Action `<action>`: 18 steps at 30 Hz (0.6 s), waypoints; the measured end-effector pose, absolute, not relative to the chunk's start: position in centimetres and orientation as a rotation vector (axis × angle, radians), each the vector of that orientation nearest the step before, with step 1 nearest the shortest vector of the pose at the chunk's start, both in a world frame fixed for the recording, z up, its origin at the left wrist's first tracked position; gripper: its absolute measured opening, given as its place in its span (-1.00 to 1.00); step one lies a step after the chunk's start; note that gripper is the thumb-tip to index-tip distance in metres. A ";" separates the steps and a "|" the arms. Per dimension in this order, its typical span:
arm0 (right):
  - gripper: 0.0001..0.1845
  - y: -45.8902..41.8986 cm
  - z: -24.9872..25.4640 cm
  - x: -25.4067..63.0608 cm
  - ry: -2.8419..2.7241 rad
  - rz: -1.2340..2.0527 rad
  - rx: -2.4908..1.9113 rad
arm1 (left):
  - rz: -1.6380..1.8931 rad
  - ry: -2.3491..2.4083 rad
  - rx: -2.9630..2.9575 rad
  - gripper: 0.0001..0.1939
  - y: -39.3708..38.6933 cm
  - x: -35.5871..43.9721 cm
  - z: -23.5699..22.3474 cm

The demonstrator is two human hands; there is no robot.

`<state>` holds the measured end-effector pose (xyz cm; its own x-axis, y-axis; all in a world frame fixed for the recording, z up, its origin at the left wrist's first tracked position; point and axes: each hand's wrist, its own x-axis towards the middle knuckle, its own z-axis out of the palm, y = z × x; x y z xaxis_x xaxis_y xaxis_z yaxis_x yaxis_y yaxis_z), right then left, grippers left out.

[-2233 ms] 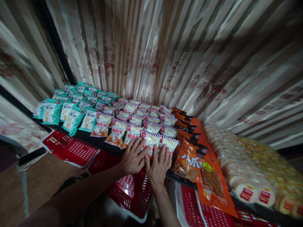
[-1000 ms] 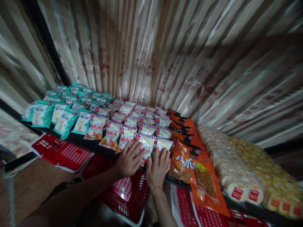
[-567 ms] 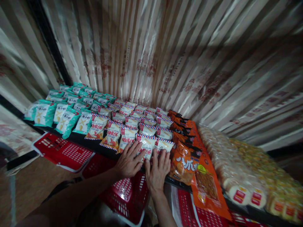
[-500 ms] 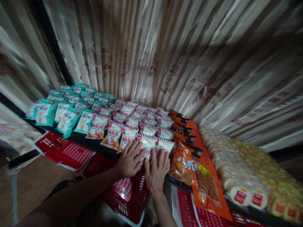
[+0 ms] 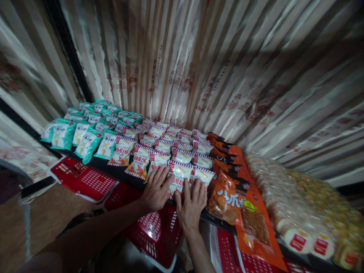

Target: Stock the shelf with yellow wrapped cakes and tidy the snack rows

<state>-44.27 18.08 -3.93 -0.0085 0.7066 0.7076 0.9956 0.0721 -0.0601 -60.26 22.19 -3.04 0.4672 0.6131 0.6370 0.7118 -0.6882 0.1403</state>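
Rows of small white snack bags [image 5: 179, 175] with red print and striped top edges stand in the middle of a black shelf [image 5: 129, 178]. My left hand [image 5: 157, 190] lies with fingers spread against the front of the bags. Beside it, my right hand [image 5: 192, 204] rests its outstretched fingers on the lower part of the front bags at the right end of that row. Neither hand is closed around a bag. Left of these stand teal and white snack bags [image 5: 87, 143]; to the right are orange snack bags [image 5: 224, 197].
Below the shelf are red plastic baskets [image 5: 82, 178]. Farther right lie a long orange packet [image 5: 254, 227], clear-wrapped round white items [image 5: 297, 240] and yellow-green packs [image 5: 321, 197]. A pleated printed curtain [image 5: 176, 68] hangs behind. A dark flat object [image 5: 36, 188] lies at the left.
The view has shifted slightly, so the shelf appears a little farther right. Both hands stay on the front white bags with nearly the same pose.
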 end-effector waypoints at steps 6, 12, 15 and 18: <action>-0.29 18.2 -4.1 -44.3 -1.760 -0.642 -1.693 | -1.161 -1.346 -2.389 -0.55 23.3 -60.7 -2.6; -0.31 18.3 -4.1 -44.3 -1.754 -0.644 -1.692 | -1.182 -1.424 -2.349 -0.55 23.9 -61.0 -2.9; -0.31 18.3 -4.1 -44.3 -1.751 -0.646 -1.693 | -1.180 -1.442 -2.363 -0.52 24.0 -61.0 -3.0; -0.31 18.3 -4.2 -44.3 -1.757 -0.635 -1.698 | -1.187 -1.452 -2.379 -0.52 24.0 -60.9 -3.0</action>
<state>-44.31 18.25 -4.16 0.0059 0.7041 0.7100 0.9954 0.0638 -0.0715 -60.92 24.01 -3.01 0.2360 0.7065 0.6672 0.7944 -0.5357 0.2863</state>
